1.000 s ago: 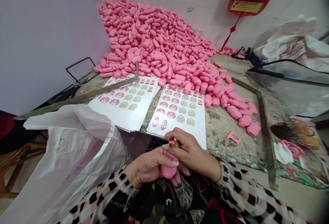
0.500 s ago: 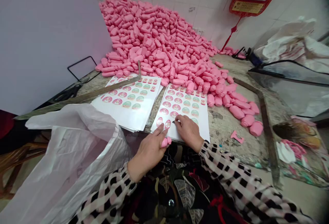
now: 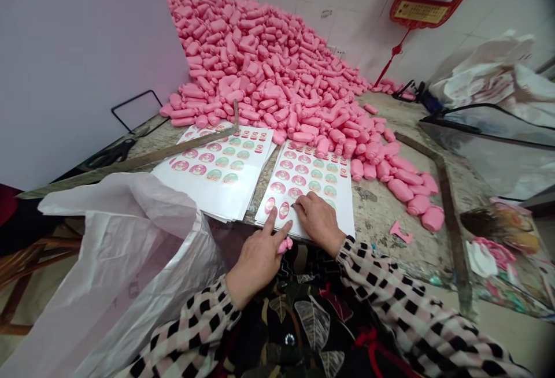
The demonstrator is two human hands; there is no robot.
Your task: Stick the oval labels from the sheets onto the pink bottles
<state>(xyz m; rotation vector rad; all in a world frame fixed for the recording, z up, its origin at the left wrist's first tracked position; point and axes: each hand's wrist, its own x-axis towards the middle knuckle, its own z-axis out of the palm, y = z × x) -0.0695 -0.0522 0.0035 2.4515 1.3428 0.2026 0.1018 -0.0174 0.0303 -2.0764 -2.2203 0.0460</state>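
Observation:
My left hand [image 3: 260, 254] is wrapped round a small pink plastic bottle [image 3: 285, 245], whose neck end pokes out beside the thumb. Two of its fingers stretch onto the near edge of the right sticker sheet [image 3: 348, 216]. In a pinch, my right hand [image 3: 319, 221] holds a small dark pointed tool [image 3: 293, 206]; its kind is mostly hidden by the fingers. The tip is at the edge of a pink oval sticker [image 3: 284, 210] in the bottom row. A second stack of sticker sheets [image 3: 217, 199] lies to the left.
A large heap of pink bottles [image 3: 260, 66] covers the back of the table. A wooden strip [image 3: 173, 151] crosses the left sheets, near black scissors [image 3: 117, 152]. A white sack [image 3: 143, 239] stands front left. A pink T-shaped scrap [image 3: 400, 232] lies on the right.
Both hands moved from above my lap forward to the right sticker sheet, the bottle staying in my left. Over the last half second, the left fingers settled on the sheet near the oval sticker.

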